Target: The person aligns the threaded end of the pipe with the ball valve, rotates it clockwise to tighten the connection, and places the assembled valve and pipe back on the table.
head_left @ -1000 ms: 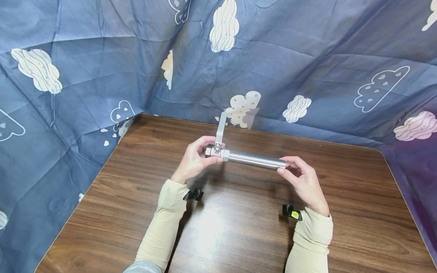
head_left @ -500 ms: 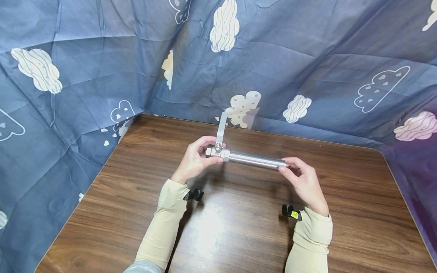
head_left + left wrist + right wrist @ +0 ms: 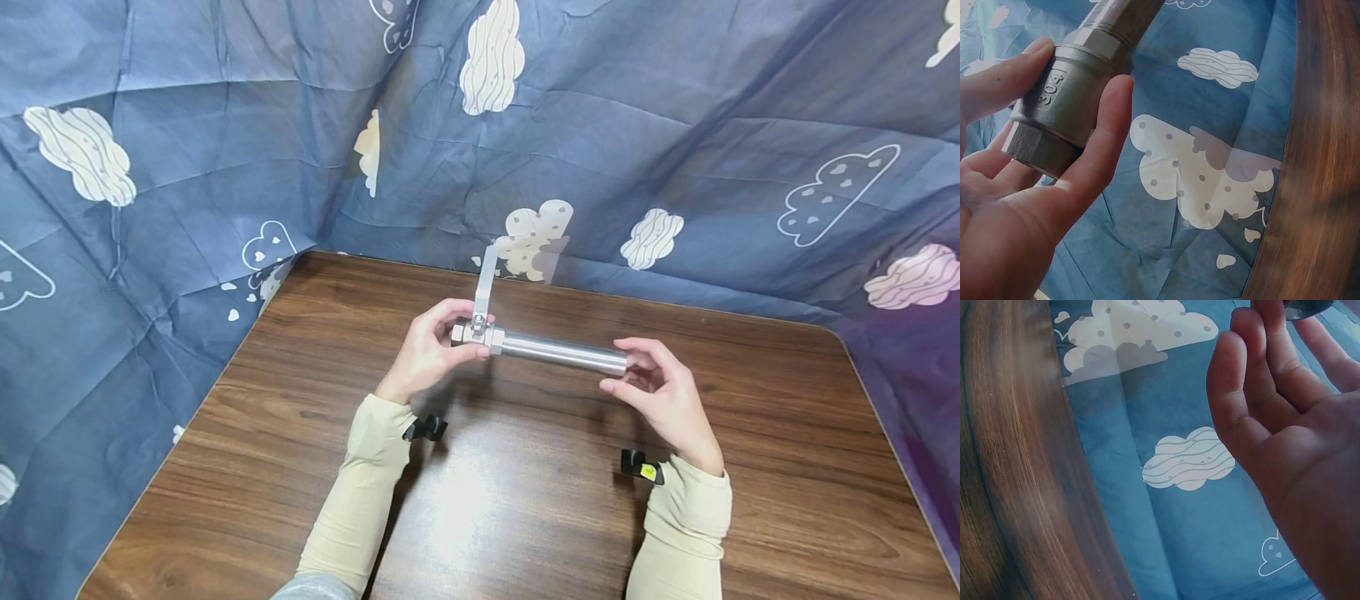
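A steel ball valve with a long flat lever is held by my left hand, thumb and fingers around its body. In the left wrist view the valve body shows a raised "304" and a hexagonal end. A shiny metal pipe extends to the right from the valve's other hexagonal end. My right hand is at the pipe's free end, thumb below it and fingers above, spread wider than the pipe. The right wrist view shows only a bit of the pipe end beyond the fingers.
The pipe and valve are held above a brown wood-grain table. A blue cloud-print cloth hangs behind the table's back edge and along its sides. Black camera mounts sit at both wrists.
My right thumb and fingers have loosened from the pipe's end and spread apart, the thumb dropping below it. My left hand and the valve stay in place.
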Demonstrator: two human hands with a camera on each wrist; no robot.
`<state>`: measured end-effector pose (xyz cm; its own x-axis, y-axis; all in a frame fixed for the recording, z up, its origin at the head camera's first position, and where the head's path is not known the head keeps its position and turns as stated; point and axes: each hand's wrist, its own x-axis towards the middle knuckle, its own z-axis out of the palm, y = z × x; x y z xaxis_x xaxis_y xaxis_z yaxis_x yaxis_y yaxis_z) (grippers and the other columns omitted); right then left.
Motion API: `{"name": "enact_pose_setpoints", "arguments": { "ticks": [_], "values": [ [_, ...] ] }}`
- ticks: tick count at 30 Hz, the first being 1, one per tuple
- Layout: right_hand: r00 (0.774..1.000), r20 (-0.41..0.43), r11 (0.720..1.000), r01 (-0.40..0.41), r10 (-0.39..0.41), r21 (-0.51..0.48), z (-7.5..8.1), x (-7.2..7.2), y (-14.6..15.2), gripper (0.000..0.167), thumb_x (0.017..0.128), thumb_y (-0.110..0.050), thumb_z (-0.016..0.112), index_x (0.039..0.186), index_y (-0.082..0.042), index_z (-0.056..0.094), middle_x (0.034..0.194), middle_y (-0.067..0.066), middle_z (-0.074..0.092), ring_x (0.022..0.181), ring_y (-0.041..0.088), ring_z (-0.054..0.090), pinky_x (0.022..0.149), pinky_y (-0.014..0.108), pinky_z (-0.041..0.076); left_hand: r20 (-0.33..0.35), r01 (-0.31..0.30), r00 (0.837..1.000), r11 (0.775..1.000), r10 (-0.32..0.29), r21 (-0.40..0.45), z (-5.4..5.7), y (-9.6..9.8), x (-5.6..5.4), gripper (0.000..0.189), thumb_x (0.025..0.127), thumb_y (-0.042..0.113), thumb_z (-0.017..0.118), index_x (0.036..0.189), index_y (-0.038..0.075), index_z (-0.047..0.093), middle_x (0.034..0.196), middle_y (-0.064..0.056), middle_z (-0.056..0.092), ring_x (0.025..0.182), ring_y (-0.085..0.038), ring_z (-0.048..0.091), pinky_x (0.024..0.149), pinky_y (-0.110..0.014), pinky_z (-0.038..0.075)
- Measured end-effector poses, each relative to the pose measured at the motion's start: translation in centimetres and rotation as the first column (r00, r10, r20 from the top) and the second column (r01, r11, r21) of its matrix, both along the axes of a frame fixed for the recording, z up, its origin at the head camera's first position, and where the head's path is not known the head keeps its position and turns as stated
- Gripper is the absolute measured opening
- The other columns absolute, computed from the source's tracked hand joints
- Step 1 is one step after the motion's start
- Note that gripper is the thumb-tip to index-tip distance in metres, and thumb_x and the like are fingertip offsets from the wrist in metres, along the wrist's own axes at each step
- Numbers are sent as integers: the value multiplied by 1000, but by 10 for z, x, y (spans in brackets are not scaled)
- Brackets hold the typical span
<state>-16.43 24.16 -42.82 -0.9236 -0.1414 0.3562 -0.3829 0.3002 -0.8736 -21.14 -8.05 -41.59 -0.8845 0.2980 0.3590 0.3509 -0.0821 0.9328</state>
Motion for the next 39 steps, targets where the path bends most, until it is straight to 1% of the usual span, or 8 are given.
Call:
{"name": "enact_pose_setpoints", "arguments": {
  "ticks": [4,11,17,20,24,27,35,39],
  "values": [
    [999,-22,999,-27,27,-25,0,-1,-1,55,72,17,74,122,7,52,80,-2,66,71,3,61,65,12,51,-3,-4,1000,1000,4,-2,0,0,0,47,71,-12,76,114,-5,56,113,-28,66,95,-13,67,84,-24,56],
    [1000,-26,1000,-11,11,-10,0,0,-1,48,75,15,72,118,6,54,84,-10,68,72,0,61,63,12,51,4,1,1000,1000,-1,4,1,0,1,47,71,-12,76,114,-6,56,113,-29,66,95,-11,67,85,-24,56],
    [1000,-17,1000,1,-1,4,1,0,-1,46,76,16,71,117,5,56,84,-13,68,73,-1,61,62,11,50,-1,-8,1000,1000,8,-3,1,0,0,48,71,-12,76,114,-5,56,113,-28,66,95,-10,67,84,-23,55],
    [1000,-22,1000,15,-14,23,6,3,-3,45,75,17,72,115,5,57,83,-11,67,72,-1,60,62,11,50,-5,-8,1000,1000,8,-2,1,0,0,48,71,-12,76,114,-6,56,113,-28,66,95,-10,66,84,-23,55],
    [999,-28,998,33,-32,57,18,9,-9,43,74,16,72,114,6,58,81,-7,66,71,0,59,62,12,50,-6,-7,1000,1000,7,-2,0,0,1,48,71,-12,76,114,-6,56,113,-28,66,95,-9,66,85,-23,55],
    [998,-33,995,48,-46,84,24,12,-12,43,74,14,73,114,6,58,81,-7,66,70,1,59,62,12,49,-4,-8,1000,1000,8,-7,0,-1,1,48,71,-11,76,114,-5,56,113,-28,66,95,-10,67,85,-24,55],
    [997,-45,991,62,-57,115,24,11,-12,43,74,13,74,114,4,59,82,-8,66,69,1,59,61,13,48,-5,-5,1000,1000,5,-8,1,-1,1,47,71,-11,76,114,-4,56,113,-27,67,95,-13,67,84,-25,55],
    [997,-42,991,63,-58,121,26,12,-12,43,75,12,74,115,4,59,83,-13,65,70,1,59,61,13,48,-3,-4,1000,1000,4,-4,1,-1,1,47,71,-11,76,114,-5,56,113,-28,67,95,-13,67,84,-25,56]
  ]
}}
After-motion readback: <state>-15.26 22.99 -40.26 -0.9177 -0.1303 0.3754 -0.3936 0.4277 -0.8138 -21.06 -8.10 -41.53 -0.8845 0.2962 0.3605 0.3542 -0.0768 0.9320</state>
